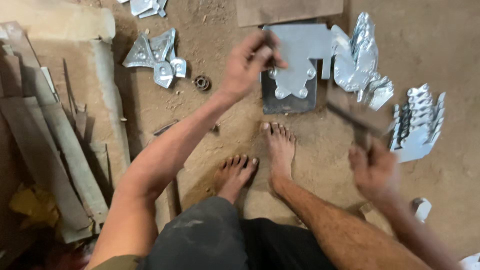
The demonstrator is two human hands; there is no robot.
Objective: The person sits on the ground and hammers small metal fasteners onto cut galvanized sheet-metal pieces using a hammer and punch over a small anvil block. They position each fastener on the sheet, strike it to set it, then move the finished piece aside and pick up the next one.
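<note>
A: Dim, warm light; the lower left corner sinks into shadow.
B: The right hand and its hammer smear with motion blur. The stacked metal plates catch soft glare.

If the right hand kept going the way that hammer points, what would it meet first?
The right hand is motion-blurred, but its hammer points up-left, so it would probably first meet the stamped metal plate that the left hand steadies; depth is unclear.

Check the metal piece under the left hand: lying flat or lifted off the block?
Flat. The sheet-metal piece rests on the dark steel block, the left hand pinning its upper edge; the right hand holds a blurred hammer.
</note>
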